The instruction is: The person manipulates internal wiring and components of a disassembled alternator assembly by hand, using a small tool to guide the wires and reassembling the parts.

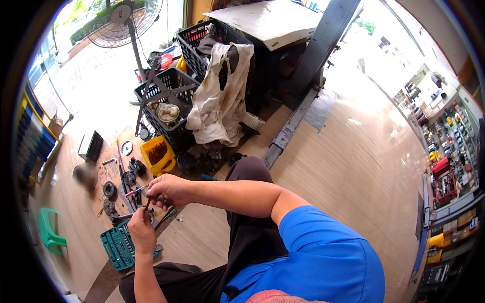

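Observation:
My right hand (169, 189) is closed in front of me, its fingers pinching a small dark reddish-brown piece (148, 204). From below, my left hand (143, 231) reaches up, thumb and fingers closed on the lower end of that same piece; its kind is too small to make out. Beside my right fingertips shows a thin tool with a red handle (132, 193), like a screwdriver; whether I hold it too, I cannot tell. Under and beyond my hands a cardboard sheet (108, 174) bears black round parts (109, 189). Next to my left wrist lies an open green socket set case (117, 247).
A cut-open yellow container (160, 164) stands near black crates (169, 134) draped with a stained cloth (222, 101). Around them are a standing fan (121, 14), a black box (91, 146), a green stool (49, 231) and a steel lift post (323, 40). Tool shelves (449, 136) line the right.

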`<state>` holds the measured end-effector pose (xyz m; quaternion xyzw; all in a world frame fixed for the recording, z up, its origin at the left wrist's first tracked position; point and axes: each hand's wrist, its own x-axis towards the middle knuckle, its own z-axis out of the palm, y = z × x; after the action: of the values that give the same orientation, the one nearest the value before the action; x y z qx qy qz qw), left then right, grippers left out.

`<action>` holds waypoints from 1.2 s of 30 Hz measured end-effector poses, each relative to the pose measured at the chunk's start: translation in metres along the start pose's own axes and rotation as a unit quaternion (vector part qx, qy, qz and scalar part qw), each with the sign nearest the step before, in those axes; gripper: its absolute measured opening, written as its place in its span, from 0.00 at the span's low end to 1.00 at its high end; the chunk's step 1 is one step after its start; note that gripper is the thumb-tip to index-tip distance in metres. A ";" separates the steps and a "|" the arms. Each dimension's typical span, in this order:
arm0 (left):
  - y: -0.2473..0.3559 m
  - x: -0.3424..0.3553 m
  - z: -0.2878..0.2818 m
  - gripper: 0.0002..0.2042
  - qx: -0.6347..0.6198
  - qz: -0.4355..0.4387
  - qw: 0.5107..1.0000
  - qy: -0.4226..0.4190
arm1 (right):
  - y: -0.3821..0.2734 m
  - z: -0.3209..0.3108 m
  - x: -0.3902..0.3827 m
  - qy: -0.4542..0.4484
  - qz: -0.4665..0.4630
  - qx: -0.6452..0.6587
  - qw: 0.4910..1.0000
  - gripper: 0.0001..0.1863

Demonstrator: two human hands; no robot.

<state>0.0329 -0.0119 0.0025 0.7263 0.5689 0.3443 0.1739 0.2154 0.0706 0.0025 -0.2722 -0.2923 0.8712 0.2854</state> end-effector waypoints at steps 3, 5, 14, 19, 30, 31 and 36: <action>0.001 0.001 -0.001 0.08 -0.009 -0.015 1.000 -0.004 | -0.001 0.002 -0.001 -0.020 -0.003 0.022 1.000 0.03; 0.001 0.000 -0.002 0.08 -0.026 -0.037 0.999 -0.008 | -0.001 0.004 -0.003 -0.035 -0.010 0.035 0.999 0.03; 0.003 0.000 -0.002 0.08 -0.038 -0.044 0.998 -0.014 | 0.004 0.000 0.000 -0.057 -0.010 0.033 0.998 0.05; 0.005 0.000 -0.004 0.08 -0.042 -0.045 0.998 -0.017 | 0.005 0.001 0.003 -0.054 -0.008 0.023 0.998 0.05; 0.010 0.001 0.000 0.09 -0.078 -0.065 0.994 -0.037 | 0.011 0.001 0.001 -0.030 -0.058 0.003 0.998 0.06; 0.011 0.002 0.000 0.09 -0.096 -0.076 0.991 -0.048 | 0.011 0.001 0.000 -0.022 -0.063 -0.008 0.998 0.07; -0.001 -0.002 0.005 0.11 -0.225 -0.138 0.960 -0.091 | 0.009 0.007 -0.004 -0.024 -0.126 -0.065 0.990 0.06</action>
<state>0.0357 -0.0124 -0.0022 0.6111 0.5529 0.3687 0.4300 0.2101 0.0596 0.0025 -0.2297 -0.3873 0.8137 0.3676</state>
